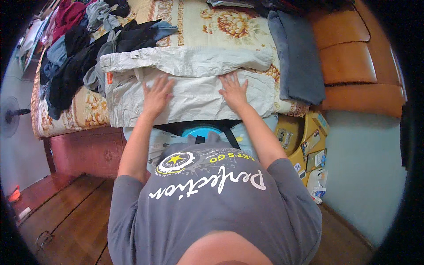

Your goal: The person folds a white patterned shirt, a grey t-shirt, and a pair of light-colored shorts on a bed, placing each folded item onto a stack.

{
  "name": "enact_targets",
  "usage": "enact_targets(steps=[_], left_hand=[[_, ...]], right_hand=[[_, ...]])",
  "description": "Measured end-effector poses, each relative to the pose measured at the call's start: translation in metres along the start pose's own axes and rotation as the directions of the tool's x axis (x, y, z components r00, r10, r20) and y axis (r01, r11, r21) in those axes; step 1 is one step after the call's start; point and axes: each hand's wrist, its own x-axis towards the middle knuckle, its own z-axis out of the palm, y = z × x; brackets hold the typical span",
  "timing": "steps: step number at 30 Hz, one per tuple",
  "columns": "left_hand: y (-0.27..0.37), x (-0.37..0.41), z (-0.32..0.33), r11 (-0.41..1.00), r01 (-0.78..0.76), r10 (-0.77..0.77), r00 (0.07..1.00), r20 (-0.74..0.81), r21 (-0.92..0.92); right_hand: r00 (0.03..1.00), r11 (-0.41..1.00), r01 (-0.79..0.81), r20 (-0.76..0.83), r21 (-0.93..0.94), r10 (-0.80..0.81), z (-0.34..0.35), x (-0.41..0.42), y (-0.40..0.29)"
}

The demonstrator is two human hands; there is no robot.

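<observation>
White trousers (pixel 195 102) lie spread sideways on the bed, with the waistband at the left and an orange tag on it. One leg is laid along the far side, and a narrow gap separates it from the nearer leg towards the right. My left hand (pixel 158 94) rests palm down on the nearer leg, fingers spread. Further right, my right hand (pixel 234 91) presses flat on the same leg, its fingertips at the edge of the far leg. Neither hand grips the cloth. The trousers' near edge hangs at the bed's front, before my body.
A loose heap of dark clothes (pixel 79 63) covers the bed's left side. Folded dark grey cloth (pixel 299 59) lies at the right, beside a brown padded headboard (pixel 351 63). A floral bedspread (pixel 232 25) shows behind. A yellow shelf unit (pixel 299 129) stands near my right arm.
</observation>
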Motion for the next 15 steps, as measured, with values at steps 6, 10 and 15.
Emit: enact_targets(steps=[6, 10, 15], left_hand=[[0.014, 0.055, 0.004, 0.965, 0.237, -0.259, 0.918, 0.3, 0.109], [0.005, 0.067, 0.015, 0.947, 0.322, -0.305, 0.877, 0.372, 0.017], [-0.028, 0.044, 0.006, 0.646, 0.31, -0.123, 0.944, 0.306, -0.697]], right_hand=[[0.967, 0.981, -0.195, 0.164, -0.021, 0.196, 0.005, 0.019, 0.031], [0.969, 0.97, -0.24, 0.044, -0.032, 0.242, 0.013, 0.021, 0.076], [0.89, 0.567, -0.331, 0.05, 0.754, 0.454, 0.012, 0.044, 0.089]])
